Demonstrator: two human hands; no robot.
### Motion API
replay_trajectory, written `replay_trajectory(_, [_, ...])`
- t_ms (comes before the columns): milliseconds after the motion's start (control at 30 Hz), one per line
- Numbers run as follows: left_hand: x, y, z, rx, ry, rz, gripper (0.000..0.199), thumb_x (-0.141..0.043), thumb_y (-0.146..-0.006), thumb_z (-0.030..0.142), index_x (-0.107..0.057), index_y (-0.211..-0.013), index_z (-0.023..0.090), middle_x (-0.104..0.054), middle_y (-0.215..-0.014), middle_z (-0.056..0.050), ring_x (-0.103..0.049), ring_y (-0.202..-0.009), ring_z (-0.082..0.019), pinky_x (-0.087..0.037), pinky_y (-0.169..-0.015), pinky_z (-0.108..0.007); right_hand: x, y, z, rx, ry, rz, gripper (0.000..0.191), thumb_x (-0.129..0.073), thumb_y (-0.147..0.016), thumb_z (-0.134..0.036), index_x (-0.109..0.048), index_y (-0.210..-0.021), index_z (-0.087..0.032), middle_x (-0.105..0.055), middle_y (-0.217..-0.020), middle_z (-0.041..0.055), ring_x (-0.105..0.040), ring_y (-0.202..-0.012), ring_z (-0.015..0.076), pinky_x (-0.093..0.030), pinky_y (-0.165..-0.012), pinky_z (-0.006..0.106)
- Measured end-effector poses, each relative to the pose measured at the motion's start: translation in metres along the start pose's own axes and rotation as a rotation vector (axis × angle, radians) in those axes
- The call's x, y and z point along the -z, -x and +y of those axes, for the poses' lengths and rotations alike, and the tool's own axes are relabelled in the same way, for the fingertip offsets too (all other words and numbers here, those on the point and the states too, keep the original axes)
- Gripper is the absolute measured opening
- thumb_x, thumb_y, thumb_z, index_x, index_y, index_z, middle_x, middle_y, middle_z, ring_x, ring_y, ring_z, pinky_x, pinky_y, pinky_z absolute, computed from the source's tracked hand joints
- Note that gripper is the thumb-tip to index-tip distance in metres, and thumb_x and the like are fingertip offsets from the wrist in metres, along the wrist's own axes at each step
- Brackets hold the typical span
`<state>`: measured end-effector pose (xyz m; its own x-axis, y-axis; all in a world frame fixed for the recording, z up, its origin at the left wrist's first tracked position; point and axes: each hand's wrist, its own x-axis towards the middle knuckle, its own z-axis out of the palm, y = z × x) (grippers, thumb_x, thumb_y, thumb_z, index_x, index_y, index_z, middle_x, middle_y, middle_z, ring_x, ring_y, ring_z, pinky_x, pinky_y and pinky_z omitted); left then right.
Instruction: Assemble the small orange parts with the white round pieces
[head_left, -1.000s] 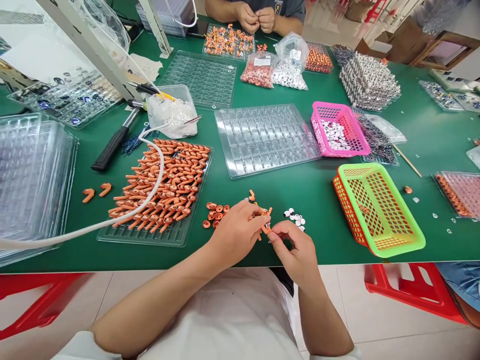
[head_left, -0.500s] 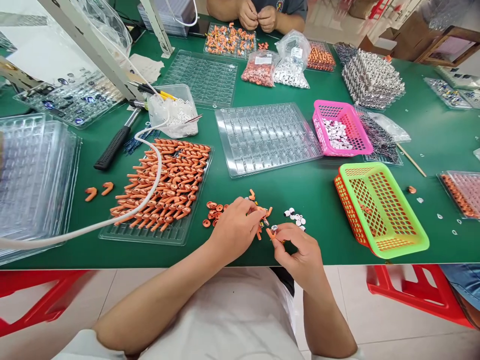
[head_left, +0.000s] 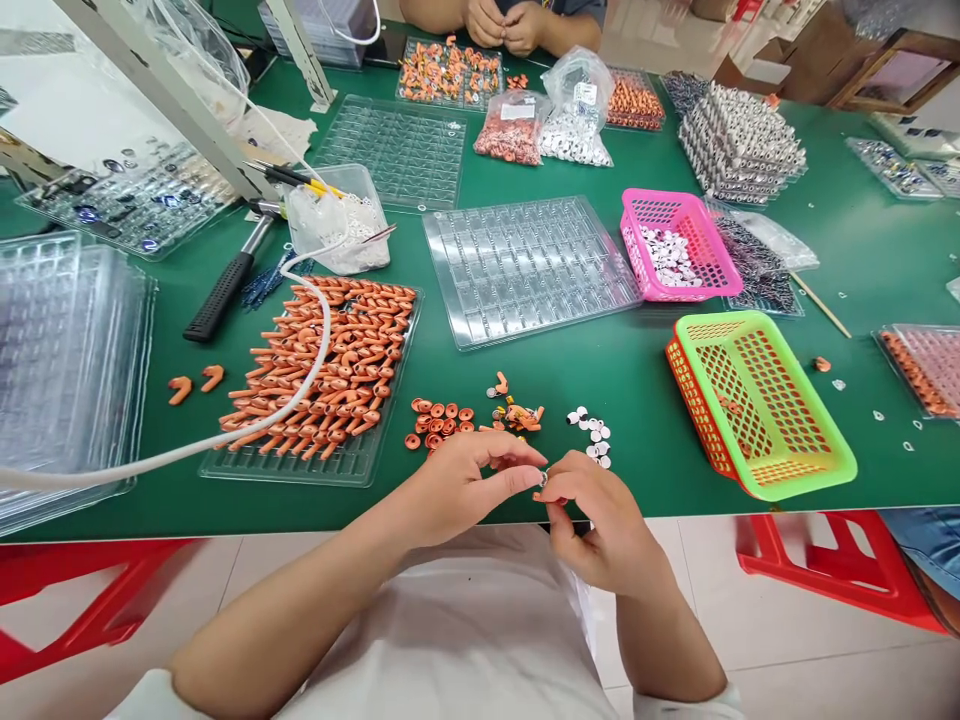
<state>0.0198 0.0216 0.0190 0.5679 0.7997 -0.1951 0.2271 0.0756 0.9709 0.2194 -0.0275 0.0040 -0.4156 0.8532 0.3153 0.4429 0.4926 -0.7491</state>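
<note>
My right hand (head_left: 611,520) pinches an orange earbud shell (head_left: 551,498) with a small silvery part at its top, just over the table's front edge. My left hand (head_left: 469,485) meets it from the left, thumb and fingertips closing in at the silvery part; whatever lies between them is too small to make out. Beyond the hands lies a small heap of orange earbud pieces (head_left: 521,415). Round orange caps (head_left: 439,425) are scattered left of the heap, and white oval stickers or pads (head_left: 596,435) to its right.
A tray packed with orange earbud shells (head_left: 322,370) stands at left, crossed by a white hose (head_left: 319,375). An empty-looking clear tray (head_left: 532,265), a pink basket (head_left: 637,275) and a green basket (head_left: 806,480) sit ahead and right. A hammer (head_left: 221,295) lies left. Someone's hands (head_left: 502,25) work opposite.
My left hand has drawn back from the heap of orange pieces toward me and now meets my right hand. The right hand has moved slightly nearer the table edge with the shell.
</note>
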Motion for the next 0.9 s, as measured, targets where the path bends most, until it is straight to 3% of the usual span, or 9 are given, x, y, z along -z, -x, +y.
replay_trajectory(233, [0.004, 0.001, -0.009, 0.188, 0.42, -0.1, 0.019, -0.071, -0.082, 0.034, -0.072, -0.086, 0.016, -0.069, -0.081, -0.003, -0.062, -0.07, -0.012, -0.051, -0.067, -0.024, 0.002, -0.011, -0.006, 0.011, 0.03, -0.055, 0.026, -0.05, -0.078, -0.004, -0.049, -0.094, -0.024, -0.056, -0.076, -0.001, -0.05, -0.068, 0.0153, -0.039, -0.059, 0.027])
replay_trajectory(433, [0.007, 0.001, -0.008, 0.235, 0.431, -0.082, 0.023, -0.072, -0.08, 0.037, -0.069, -0.083, 0.014, -0.067, -0.073, -0.001, -0.058, -0.062, -0.01, -0.049, -0.062, -0.023, 0.001, -0.014, -0.007, 0.051, 0.077, -0.076, 0.034, -0.05, -0.077, -0.003, -0.046, -0.104, -0.023, -0.058, -0.08, -0.0002, -0.051, -0.066, 0.0149, -0.039, -0.057, 0.026])
replay_trajectory(900, [0.014, -0.007, -0.013, 0.391, 0.636, -0.197, 0.036, -0.08, -0.072, 0.044, -0.065, -0.077, 0.012, -0.07, -0.071, -0.004, -0.062, -0.055, -0.011, -0.052, -0.051, -0.022, 0.0, -0.018, -0.004, 0.09, 0.109, -0.147, 0.049, -0.049, -0.074, -0.002, -0.042, -0.119, -0.021, -0.062, -0.085, 0.0017, -0.055, -0.068, 0.0163, -0.043, -0.059, 0.029])
